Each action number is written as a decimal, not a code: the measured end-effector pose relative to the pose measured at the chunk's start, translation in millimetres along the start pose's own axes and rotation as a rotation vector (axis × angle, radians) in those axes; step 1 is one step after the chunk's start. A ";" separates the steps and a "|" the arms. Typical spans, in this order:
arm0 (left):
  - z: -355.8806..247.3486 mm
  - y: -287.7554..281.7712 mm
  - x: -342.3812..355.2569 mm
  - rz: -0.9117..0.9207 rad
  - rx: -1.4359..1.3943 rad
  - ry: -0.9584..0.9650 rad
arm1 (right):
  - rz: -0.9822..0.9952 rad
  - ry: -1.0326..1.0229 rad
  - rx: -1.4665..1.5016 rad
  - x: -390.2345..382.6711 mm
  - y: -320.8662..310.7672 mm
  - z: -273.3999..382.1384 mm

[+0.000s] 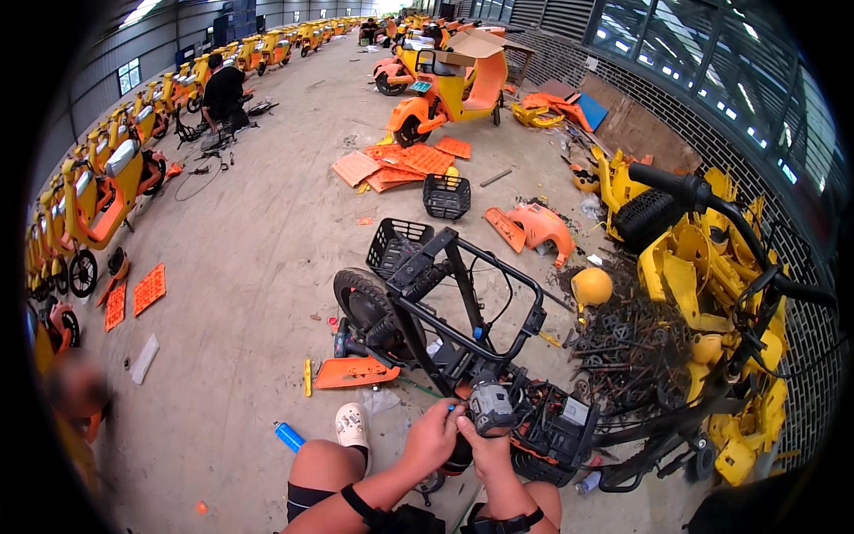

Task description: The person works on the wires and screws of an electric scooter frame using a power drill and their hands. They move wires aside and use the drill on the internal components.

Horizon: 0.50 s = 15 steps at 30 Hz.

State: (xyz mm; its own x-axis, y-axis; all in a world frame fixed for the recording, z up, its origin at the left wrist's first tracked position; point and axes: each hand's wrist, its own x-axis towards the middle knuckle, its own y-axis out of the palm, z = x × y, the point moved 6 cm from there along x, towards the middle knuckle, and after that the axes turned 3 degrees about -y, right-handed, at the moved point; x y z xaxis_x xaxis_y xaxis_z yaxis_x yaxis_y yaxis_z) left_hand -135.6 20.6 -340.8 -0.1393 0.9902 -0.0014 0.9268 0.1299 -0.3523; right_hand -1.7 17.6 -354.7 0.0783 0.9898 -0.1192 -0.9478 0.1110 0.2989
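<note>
A small blue piece (451,408) is pinched by the left hand (431,436), beside the right hand (488,452); whether the grey power tool (491,407) just beyond is gripped cannot be told. Farther off, a scooter's green plate (422,86) is unreadably small.

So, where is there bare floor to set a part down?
Largely bare: floor between the left-hand orange panels and the black rear wheel. Crowded: right of the scooter frame, with heaped black parts and yellow body panels.
</note>
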 end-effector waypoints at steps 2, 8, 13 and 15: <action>15.3 -4.1 4.6 -0.075 -0.038 -0.030 | -0.002 -0.027 0.052 0.4 -8.1 10.0; -1.7 -27.1 19.4 -0.195 -0.019 0.081 | 0.018 0.103 0.268 2.2 -21.4 27.4; 26.3 -13.0 25.6 0.103 -0.545 -0.340 | 0.004 0.252 0.397 5.3 -26.6 6.4; 30.8 -11.0 25.1 0.184 -0.728 -0.379 | -0.024 0.258 0.378 3.0 -23.7 3.6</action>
State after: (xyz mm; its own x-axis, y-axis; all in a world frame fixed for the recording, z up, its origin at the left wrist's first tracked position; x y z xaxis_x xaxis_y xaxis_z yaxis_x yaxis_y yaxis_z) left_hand -160.0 42.4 -365.8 0.0487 0.9319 -0.3595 0.9217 0.0967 0.3756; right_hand 22.1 18.3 -358.7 -0.0266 0.9371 -0.3479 -0.7639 0.2055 0.6118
